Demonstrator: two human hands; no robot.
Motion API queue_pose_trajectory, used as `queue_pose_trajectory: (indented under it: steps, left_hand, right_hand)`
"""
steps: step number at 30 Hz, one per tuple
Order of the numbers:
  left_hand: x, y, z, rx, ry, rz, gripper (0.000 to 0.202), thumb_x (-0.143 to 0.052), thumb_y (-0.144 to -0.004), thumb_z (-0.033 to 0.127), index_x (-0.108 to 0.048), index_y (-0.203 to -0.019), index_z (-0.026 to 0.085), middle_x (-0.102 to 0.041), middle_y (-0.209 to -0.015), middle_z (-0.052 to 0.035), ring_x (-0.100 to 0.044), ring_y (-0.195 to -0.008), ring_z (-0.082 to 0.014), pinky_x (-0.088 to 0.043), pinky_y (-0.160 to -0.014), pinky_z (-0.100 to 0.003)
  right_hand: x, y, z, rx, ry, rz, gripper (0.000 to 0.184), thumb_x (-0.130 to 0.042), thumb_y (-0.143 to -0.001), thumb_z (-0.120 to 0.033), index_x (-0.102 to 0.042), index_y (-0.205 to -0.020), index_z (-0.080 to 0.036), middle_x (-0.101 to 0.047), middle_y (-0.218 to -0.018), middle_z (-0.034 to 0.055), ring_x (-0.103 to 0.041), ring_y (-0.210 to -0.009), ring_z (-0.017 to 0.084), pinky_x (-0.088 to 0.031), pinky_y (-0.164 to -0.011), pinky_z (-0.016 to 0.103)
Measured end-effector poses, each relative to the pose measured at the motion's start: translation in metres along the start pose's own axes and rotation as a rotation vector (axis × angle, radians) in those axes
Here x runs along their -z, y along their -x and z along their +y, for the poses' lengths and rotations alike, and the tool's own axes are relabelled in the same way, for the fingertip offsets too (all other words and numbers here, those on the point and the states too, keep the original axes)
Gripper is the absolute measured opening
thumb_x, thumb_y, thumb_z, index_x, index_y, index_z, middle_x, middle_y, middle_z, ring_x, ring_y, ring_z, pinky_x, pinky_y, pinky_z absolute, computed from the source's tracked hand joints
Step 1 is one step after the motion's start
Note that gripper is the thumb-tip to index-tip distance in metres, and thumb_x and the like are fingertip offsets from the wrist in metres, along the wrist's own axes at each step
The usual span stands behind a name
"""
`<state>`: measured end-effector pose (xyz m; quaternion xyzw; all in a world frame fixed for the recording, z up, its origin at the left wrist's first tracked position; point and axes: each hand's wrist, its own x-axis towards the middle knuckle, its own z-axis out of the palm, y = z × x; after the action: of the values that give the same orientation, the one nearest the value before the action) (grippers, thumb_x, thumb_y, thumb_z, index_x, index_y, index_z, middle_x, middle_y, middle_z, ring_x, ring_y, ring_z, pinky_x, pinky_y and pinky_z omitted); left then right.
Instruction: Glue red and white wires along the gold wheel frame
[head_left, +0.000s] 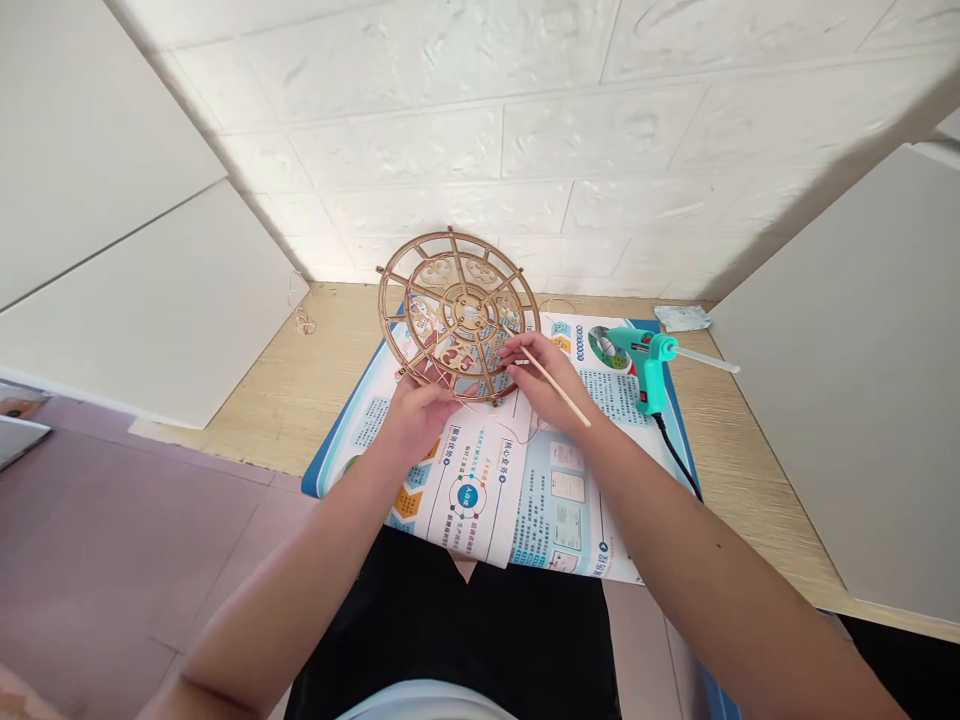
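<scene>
A round laser-cut wooden wheel frame (450, 300) with spokes and cut-out panels stands tilted on a printed poster sheet (480, 510). My left hand (411, 420) grips its lower rim. My right hand (541, 380) pinches a thin wooden stick (561, 392), and its fingertips are at the wheel's right side. A fine reddish thread or wire (510, 428) trails from the wheel across the poster. To the right of my right hand lies a teal hot glue gun (643, 362) with a translucent glue stick (705, 358) in its back end.
The poster lies on a light wooden desk (315, 385) backed by a white brick-pattern wall (450, 130). White panels (847, 380) stand at the right. A black cord (679, 460) runs from the glue gun. A small packet (681, 318) and a coil of fine wire (304, 322) lie on the desk.
</scene>
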<state>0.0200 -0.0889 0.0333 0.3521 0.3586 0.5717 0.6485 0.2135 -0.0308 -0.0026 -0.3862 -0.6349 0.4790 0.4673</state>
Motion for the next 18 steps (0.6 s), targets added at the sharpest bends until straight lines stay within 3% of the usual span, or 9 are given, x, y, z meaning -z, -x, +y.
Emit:
queue_pose_trajectory:
  steps: [3, 9, 14, 18]
  left_hand:
    - [0.003, -0.003, 0.002, 0.066, -0.017, -0.024, 0.075, -0.073, -0.071, 0.008, -0.062, -0.140, 0.032, -0.073, -0.136, -0.0064, -0.068, -0.127, -0.0316, -0.056, -0.109, -0.052]
    - [0.001, -0.008, 0.002, 0.184, -0.082, 0.009, 0.063, -0.079, -0.085, 0.024, -0.057, -0.144, 0.029, -0.075, -0.129, -0.0112, -0.077, -0.108, -0.0307, -0.060, -0.100, -0.055]
    - [-0.002, -0.001, 0.013, 0.092, -0.113, 0.048, 0.077, -0.083, -0.084, 0.026, -0.047, -0.151, 0.035, -0.077, -0.127, -0.0069, -0.078, -0.107, -0.0295, -0.064, -0.093, -0.051]
    - [0.002, 0.003, 0.025, -0.067, -0.113, 0.035, 0.089, -0.086, -0.080, 0.028, -0.040, -0.156, 0.040, -0.080, -0.119, -0.0032, -0.076, -0.114, -0.0296, -0.062, -0.100, -0.053]
  right_hand:
    - [0.000, 0.001, -0.001, 0.004, -0.004, -0.012, 0.025, -0.062, -0.082, -0.023, -0.056, -0.106, -0.025, -0.070, -0.112, 0.0073, -0.067, -0.101, 0.020, -0.056, -0.092, 0.041]
    - [-0.001, 0.002, -0.007, 0.023, 0.013, -0.002, 0.021, -0.061, -0.083, -0.023, -0.058, -0.105, -0.023, -0.073, -0.110, 0.0078, -0.070, -0.103, 0.021, -0.057, -0.090, 0.040]
    - [0.001, 0.003, -0.014, 0.078, 0.077, 0.199, 0.012, -0.054, -0.096, -0.032, -0.057, -0.105, -0.024, -0.072, -0.101, 0.0068, -0.070, -0.094, 0.020, -0.057, -0.083, 0.038]
    - [0.002, 0.004, -0.023, 0.139, 0.198, 0.381, 0.008, -0.053, -0.099, -0.030, -0.055, -0.106, -0.026, -0.069, -0.104, 0.0065, -0.066, -0.093, 0.021, -0.053, -0.087, 0.039]
